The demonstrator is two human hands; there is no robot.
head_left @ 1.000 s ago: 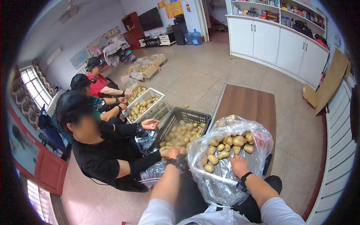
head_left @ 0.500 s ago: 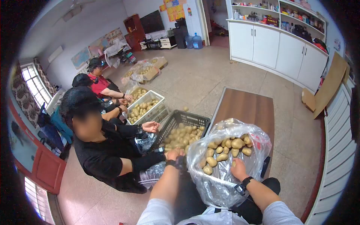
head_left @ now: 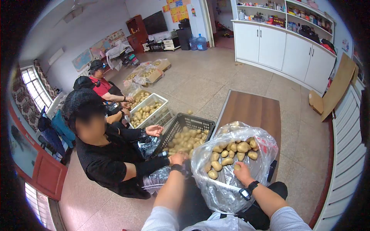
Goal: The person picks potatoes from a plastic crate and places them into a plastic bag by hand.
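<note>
My right hand point(head_left: 243, 173) is closed around a small potato point(head_left: 237, 166) inside the clear plastic bag point(head_left: 204, 184). Several potatoes point(head_left: 243, 147) lie in the far part of that bag, against its back and left sides. At the near right corner of the dark crate point(head_left: 178, 125) is my left hand point(head_left: 179, 158). Its fingers are blurred and partly hidden, so I cannot tell what they hold. Many potatoes point(head_left: 187, 139) fill much of the crate, some smeared.
A co-worker point(head_left: 108, 161) in black sits at my left, one open hand point(head_left: 154, 130) beside the crate. Beyond, two more people work at a white crate point(head_left: 156, 115) of potatoes. A brown table point(head_left: 250, 111) extends behind the bag. White cabinets point(head_left: 269, 46) line the back right.
My right hand has lifted slightly from the bag's bottom and turned, and a potato now shows in its fingers. My left hand has stayed near the dark crate's corner.
</note>
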